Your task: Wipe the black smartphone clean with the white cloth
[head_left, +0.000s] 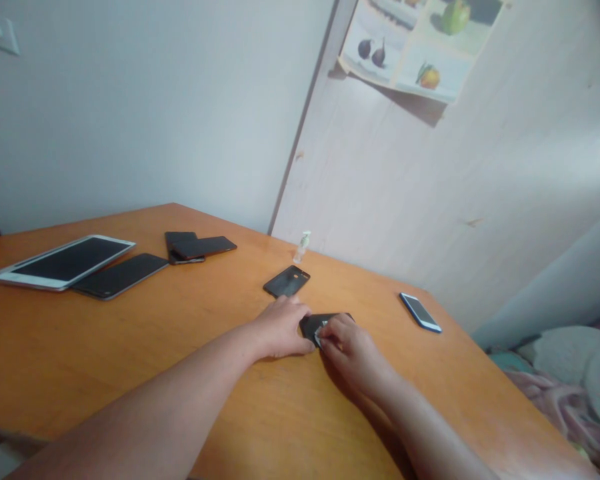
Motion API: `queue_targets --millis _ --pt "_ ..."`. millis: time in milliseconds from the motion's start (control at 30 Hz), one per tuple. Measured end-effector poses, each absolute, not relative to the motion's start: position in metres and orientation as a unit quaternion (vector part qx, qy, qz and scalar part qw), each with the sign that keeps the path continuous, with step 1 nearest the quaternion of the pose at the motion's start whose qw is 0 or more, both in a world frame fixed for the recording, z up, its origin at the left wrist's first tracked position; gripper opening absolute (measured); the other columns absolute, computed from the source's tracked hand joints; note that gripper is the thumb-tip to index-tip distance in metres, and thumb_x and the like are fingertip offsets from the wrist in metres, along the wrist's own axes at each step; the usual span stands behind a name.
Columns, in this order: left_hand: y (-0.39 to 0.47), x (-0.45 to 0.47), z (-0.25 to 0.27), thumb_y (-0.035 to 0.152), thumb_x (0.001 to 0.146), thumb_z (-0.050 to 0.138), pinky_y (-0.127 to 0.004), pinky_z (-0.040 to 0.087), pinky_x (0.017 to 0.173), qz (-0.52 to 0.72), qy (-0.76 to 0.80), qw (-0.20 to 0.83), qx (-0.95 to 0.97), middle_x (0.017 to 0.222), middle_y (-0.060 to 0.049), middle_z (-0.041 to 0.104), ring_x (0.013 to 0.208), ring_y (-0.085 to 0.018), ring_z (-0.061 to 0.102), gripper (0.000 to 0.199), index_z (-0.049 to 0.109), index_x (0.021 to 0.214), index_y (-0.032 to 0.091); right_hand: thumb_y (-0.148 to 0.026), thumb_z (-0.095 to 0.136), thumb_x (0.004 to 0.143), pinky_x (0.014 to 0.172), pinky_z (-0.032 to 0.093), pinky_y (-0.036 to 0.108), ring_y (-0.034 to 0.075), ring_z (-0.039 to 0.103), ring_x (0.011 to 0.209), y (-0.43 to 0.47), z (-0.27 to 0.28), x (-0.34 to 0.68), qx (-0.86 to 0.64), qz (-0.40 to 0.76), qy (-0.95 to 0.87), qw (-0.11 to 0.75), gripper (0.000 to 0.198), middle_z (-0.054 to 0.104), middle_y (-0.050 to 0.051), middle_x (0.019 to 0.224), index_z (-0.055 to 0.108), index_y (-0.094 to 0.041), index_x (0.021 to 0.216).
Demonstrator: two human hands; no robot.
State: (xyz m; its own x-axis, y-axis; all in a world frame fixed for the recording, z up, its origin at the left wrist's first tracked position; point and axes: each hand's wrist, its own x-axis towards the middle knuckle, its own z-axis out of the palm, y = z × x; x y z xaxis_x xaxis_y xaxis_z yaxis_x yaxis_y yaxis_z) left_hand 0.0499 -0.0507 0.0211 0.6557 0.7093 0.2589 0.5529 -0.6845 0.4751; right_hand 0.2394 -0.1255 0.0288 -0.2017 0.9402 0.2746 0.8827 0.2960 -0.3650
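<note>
Head view showed the black phone [314,325] flat on the worktop [180,347], left hand [280,330] pressing its edge, right hand [353,350] fingers pinching a small cloth [321,333] against it; probably rigid, slick, fragile glass, best gripped by its side edges.

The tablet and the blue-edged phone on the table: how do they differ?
The tablet is far larger than the blue-edged phone. The tablet has a white frame and dark screen; the phone's screen looks pale. The tablet lies far left beside other phones; the phone lies alone at right. Both lie flat, screen up, untouched.
</note>
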Motion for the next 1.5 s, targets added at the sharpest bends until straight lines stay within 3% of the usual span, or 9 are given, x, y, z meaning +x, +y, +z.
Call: queue_targets --millis 267,433,533,767,967,1200,1400,1500 --pt "-0.049 0.05 0.019 0.051 0.063 0.073 -0.036 0.045 0.089 0.215 0.352 0.172 0.895 0.11 -0.006 0.059 0.104 -0.028 0.054 0.054 0.064 0.11 0.025 -0.022 0.049 0.087 0.072 0.041 0.03 0.02 0.057 0.083 -0.11 0.029 0.283 -0.741 -0.036 -0.658 0.128 0.017 0.062 0.009 0.089 0.065 -0.017 0.087" --pt "-0.049 0.051 0.018 0.05 0.063 0.072 -0.037 0.046 0.087 0.218 0.35 0.171 0.895 0.108 -0.007 0.06 0.102 -0.029 0.056 0.051 0.065 0.107 0.025 -0.029 0.044 0.093 0.091 0.041 0.036 0.024 0.054 0.107 -0.13 0.034 0.242 -0.618 -0.008 -0.778 0.115 0.036 0.06 0.01 0.117 0.056 -0.024 0.126" --pt "-0.048 0.05 0.018 0.051 0.064 0.071 -0.037 0.046 0.088 0.223 0.344 0.168 0.896 0.108 -0.007 0.06 0.101 -0.029 0.056 0.05 0.065 0.106 0.025 -0.033 0.039 0.096 0.097 0.04 0.039 0.025 0.053 0.113 -0.132 0.036 0.237 -0.595 0.011 -0.798 0.094 0.038 0.058 0.009 0.127 0.055 -0.027 0.13" --pt "-0.048 0.05 0.017 0.05 0.063 0.071 -0.037 0.046 0.087 0.217 0.347 0.169 0.897 0.109 -0.007 0.06 0.102 -0.029 0.055 0.052 0.063 0.107 0.025 -0.037 0.031 0.099 0.111 0.027 0.048 0.028 0.036 0.137 -0.122 0.03 0.261 -0.667 0.012 -0.744 0.051 0.05 0.041 0.016 0.148 0.045 -0.013 0.14" --pt "-0.048 0.051 0.015 0.049 0.065 0.069 -0.036 0.045 0.088 0.229 0.346 0.154 0.897 0.109 -0.008 0.061 0.103 -0.029 0.056 0.051 0.06 0.107 0.022 -0.043 0.027 0.1 0.117 0.018 0.045 0.021 0.025 0.143 -0.132 0.033 0.238 -0.549 0.08 -0.828 0.082 0.053 0.033 0.007 0.153 0.035 -0.021 0.148" --pt "-0.046 0.053 0.012 0.05 0.062 0.071 -0.038 0.044 0.092 0.226 0.356 0.166 0.891 0.123 -0.011 0.058 0.111 -0.032 0.053 0.073 0.05 0.124 0.019 -0.041 0.026 0.1 0.114 0.017 0.056 0.028 0.029 0.141 -0.105 0.02 0.277 -0.704 0.04 -0.705 0.076 0.053 0.038 0.016 0.149 0.042 -0.013 0.142" --pt "-0.048 0.053 0.012 0.039 0.064 0.067 -0.039 0.042 0.097 0.24 0.369 0.184 0.879 0.131 -0.014 0.056 0.118 -0.033 0.052 0.086 0.035 0.14 0.014 -0.042 0.021 0.101 0.117 0.011 0.05 0.022 0.022 0.144 -0.116 0.027 0.233 -0.55 0.077 -0.826 0.092 0.053 0.031 0.008 0.154 0.032 -0.02 0.148" --pt "-0.049 0.053 0.013 0.039 0.063 0.067 -0.04 0.04 0.101 0.242 0.374 0.191 0.875 0.134 -0.016 0.054 0.123 -0.034 0.049 0.096 0.027 0.145 0.011 -0.04 0.021 0.101 0.117 0.01 0.051 0.021 0.023 0.143 -0.113 0.029 0.233 -0.556 0.079 -0.822 0.09 0.051 0.033 0.007 0.153 0.032 -0.022 0.148"
